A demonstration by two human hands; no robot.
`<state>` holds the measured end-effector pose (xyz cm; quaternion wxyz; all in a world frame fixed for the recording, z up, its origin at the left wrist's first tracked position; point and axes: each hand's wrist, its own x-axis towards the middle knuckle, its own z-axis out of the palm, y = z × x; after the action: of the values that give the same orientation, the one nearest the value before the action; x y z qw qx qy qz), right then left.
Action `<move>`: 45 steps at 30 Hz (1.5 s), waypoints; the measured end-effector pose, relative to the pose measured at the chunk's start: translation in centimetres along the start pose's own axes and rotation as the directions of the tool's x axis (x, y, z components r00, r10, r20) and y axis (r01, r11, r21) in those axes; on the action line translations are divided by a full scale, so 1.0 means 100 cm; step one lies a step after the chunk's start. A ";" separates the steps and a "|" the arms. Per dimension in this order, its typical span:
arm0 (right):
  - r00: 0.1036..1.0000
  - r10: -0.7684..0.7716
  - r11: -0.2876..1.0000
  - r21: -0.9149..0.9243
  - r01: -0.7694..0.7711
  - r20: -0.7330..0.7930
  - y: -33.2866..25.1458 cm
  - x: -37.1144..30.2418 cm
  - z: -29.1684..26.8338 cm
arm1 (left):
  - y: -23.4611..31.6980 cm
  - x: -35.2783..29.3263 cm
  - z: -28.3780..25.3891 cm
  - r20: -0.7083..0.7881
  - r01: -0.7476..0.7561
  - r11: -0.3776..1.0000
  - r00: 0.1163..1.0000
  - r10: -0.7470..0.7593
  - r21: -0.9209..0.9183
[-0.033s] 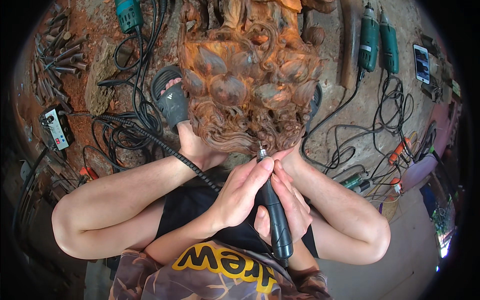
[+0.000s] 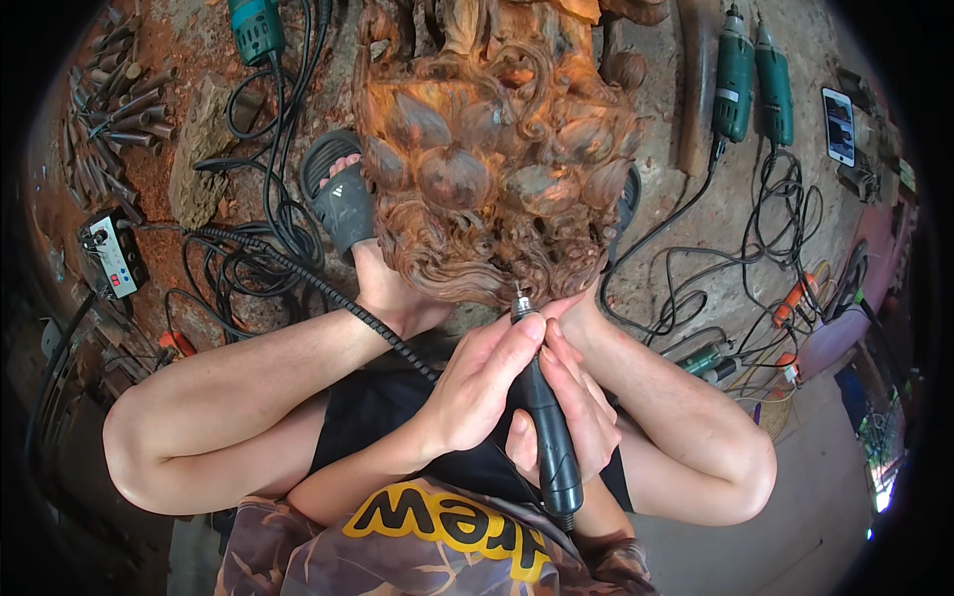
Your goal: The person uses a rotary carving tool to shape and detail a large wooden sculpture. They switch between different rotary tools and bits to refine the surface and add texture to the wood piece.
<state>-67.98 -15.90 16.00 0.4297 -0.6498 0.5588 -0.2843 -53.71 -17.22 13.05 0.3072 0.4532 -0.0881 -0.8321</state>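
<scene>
A black rotary carving handpiece [image 2: 549, 422] stands tilted between my two hands, its metal nose pointing away from me. My left hand [image 2: 477, 382] is closed on its front end, the thumb pressed close behind the metal collar. Around the handle's right side curl the fingers of my right hand [image 2: 579, 412], also closed. The thin bit is at the near edge of a large carved wooden piece [image 2: 452, 179], reddish brown with rounded leaf-like shapes and curling strands. Whether the bit touches the wood I cannot tell.
Green power tools [image 2: 733, 84] with tangled cords lie at the right, near a phone [image 2: 839, 127]. At the left are a small control box [image 2: 112, 258], coiled black cable [image 2: 234, 273], a rough wood chunk [image 2: 204, 154] and a pile of brown rods [image 2: 124, 109]. My sandalled feet flank the carving.
</scene>
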 end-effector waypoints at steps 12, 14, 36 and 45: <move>1.000 -0.029 1.000 0.005 0.029 0.001 0.011 -0.006 -0.002 | -0.006 0.003 0.000 0.001 -0.056 0.998 0.998 0.056 0.020; 1.000 -0.023 1.000 -0.001 0.023 0.003 0.012 -0.008 -0.002 | -0.006 0.002 0.001 -0.001 -0.055 0.998 0.998 0.055 0.024; 1.000 0.005 1.000 0.019 -0.004 -0.007 0.011 -0.010 -0.009 | -0.005 0.005 0.006 0.033 -0.085 0.988 0.996 0.081 0.128; 1.000 0.004 1.000 0.011 -0.004 -0.011 0.010 -0.010 -0.009 | -0.003 0.006 0.007 0.007 -0.046 0.988 0.999 0.045 0.150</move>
<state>-69.42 -15.13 15.61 0.4306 -0.6449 0.5609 -0.2901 -54.61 -17.44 12.96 0.2910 0.4714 -0.1614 -0.8168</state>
